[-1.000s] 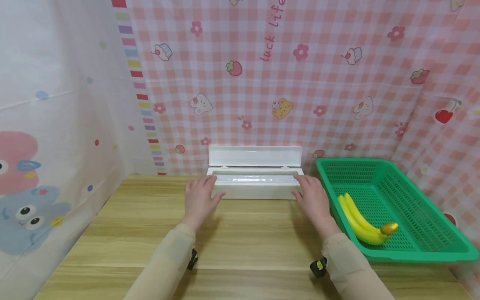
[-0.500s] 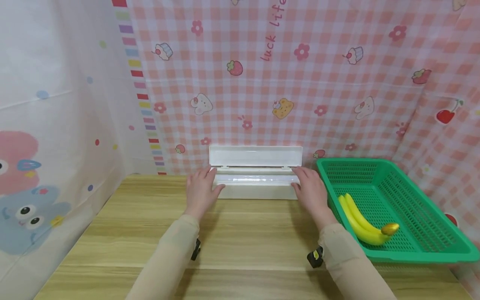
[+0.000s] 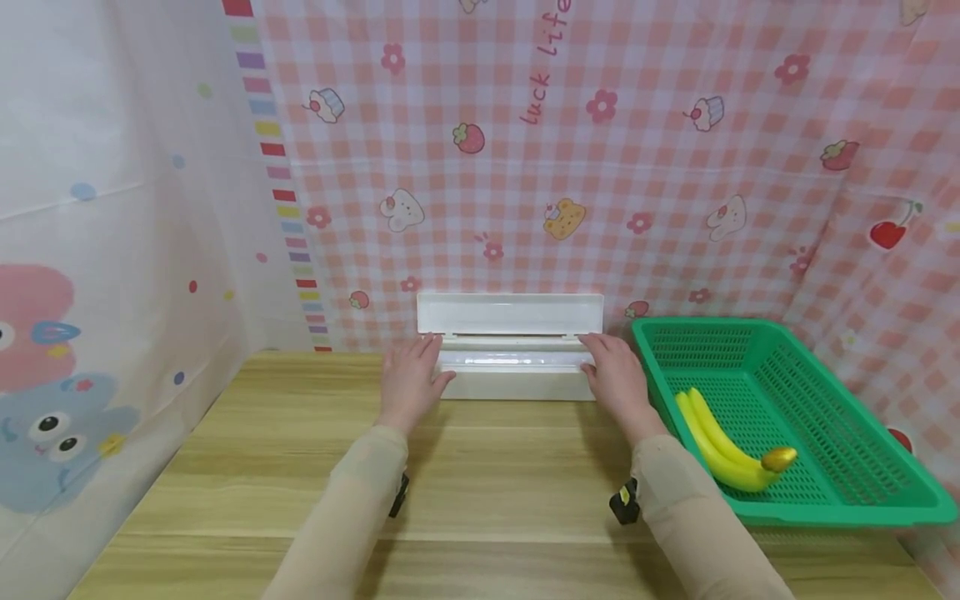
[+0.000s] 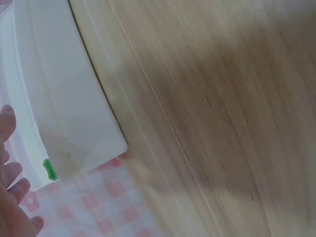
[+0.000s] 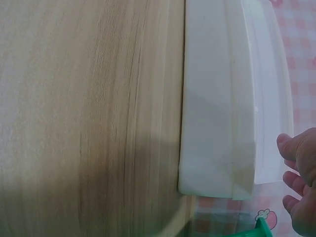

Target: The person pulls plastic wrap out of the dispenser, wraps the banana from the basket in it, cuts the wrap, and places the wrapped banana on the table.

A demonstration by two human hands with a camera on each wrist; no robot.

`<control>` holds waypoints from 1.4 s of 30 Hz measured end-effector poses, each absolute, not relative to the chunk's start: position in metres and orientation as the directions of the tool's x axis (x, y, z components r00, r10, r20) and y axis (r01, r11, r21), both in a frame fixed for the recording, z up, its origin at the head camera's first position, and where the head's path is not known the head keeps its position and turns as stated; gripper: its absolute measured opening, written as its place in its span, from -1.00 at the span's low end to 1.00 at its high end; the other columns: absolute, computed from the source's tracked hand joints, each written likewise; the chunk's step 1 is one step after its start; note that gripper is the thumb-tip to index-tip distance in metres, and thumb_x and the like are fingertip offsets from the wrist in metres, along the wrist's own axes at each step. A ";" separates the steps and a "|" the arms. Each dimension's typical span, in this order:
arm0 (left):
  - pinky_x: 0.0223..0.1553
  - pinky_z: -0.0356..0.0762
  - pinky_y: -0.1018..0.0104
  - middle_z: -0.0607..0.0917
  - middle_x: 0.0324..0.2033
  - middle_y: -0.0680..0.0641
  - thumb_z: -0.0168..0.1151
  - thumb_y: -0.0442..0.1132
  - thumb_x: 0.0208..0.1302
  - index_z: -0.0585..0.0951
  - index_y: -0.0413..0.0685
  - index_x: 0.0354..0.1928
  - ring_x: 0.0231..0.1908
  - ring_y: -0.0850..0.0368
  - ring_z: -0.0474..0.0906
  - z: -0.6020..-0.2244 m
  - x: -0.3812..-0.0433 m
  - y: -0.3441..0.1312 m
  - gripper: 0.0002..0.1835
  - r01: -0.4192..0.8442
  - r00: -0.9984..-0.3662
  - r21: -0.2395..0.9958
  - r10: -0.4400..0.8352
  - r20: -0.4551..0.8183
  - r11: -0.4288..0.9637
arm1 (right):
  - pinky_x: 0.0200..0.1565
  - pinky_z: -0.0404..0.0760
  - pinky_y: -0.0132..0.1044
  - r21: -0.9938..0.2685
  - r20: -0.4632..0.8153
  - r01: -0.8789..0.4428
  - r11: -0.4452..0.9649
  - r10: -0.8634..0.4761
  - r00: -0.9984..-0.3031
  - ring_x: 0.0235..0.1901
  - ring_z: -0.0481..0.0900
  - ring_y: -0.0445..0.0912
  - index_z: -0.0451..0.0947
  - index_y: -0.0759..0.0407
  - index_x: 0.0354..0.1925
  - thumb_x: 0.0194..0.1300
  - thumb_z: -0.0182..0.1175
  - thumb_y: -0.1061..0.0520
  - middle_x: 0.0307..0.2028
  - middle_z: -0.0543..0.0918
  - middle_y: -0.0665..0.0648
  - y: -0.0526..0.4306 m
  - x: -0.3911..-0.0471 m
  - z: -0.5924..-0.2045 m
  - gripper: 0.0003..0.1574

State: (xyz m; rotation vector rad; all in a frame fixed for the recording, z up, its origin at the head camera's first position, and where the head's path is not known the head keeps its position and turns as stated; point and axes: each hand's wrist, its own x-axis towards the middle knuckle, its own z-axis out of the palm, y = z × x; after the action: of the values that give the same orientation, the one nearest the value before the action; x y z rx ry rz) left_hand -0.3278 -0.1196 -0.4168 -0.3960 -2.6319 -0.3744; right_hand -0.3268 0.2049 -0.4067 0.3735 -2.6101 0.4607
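A long white box (image 3: 517, 385), which looks like a cling film dispenser, lies at the back of the table with its hinged lid (image 3: 510, 313) raised. Something clear and shiny (image 3: 517, 358) runs along its inside. My left hand (image 3: 411, 379) is over the box's left end, fingers toward the hinge and thumb at the front. On the right end, my right hand (image 3: 618, 379) mirrors it. In the left wrist view, the thumb and fingers are spread over the box's opening, near a small green piece (image 4: 50, 169). The right wrist view shows relaxed fingers (image 5: 294, 182) beside the clear part.
A green plastic basket (image 3: 840, 512) stands at the right, close to my right hand, with yellow bananas (image 3: 720, 450) inside. Patterned cloth (image 3: 510, 192) hangs right behind the box, and white cloth (image 3: 150, 208) hangs on the left. The wooden table (image 3: 510, 475) stretches before the box.
Both hands have moved slightly inward and forward, fingertips now up by the hinge line. The box, its raised lid and the basket have stayed in place.
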 end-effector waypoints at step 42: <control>-0.01 0.55 -0.04 0.71 -0.16 -0.18 0.36 -0.34 0.20 0.69 -0.19 -0.11 -0.10 -0.15 0.59 -0.421 -0.351 -0.123 -0.79 0.312 -0.852 0.216 0.172 0.495 0.925 | 0.14 0.50 0.11 -0.293 0.400 -0.298 0.909 -0.166 -0.901 0.03 0.55 0.24 0.68 0.29 -0.05 0.26 0.24 0.38 -0.07 0.69 0.30 0.218 -0.358 -0.423 -0.73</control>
State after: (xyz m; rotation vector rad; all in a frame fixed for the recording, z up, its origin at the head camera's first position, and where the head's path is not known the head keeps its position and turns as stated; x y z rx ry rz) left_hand -0.3509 -0.1230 -0.4211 -0.3479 -2.6024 -0.3984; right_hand -0.3577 0.2176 -0.4226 0.3405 -2.7006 0.4964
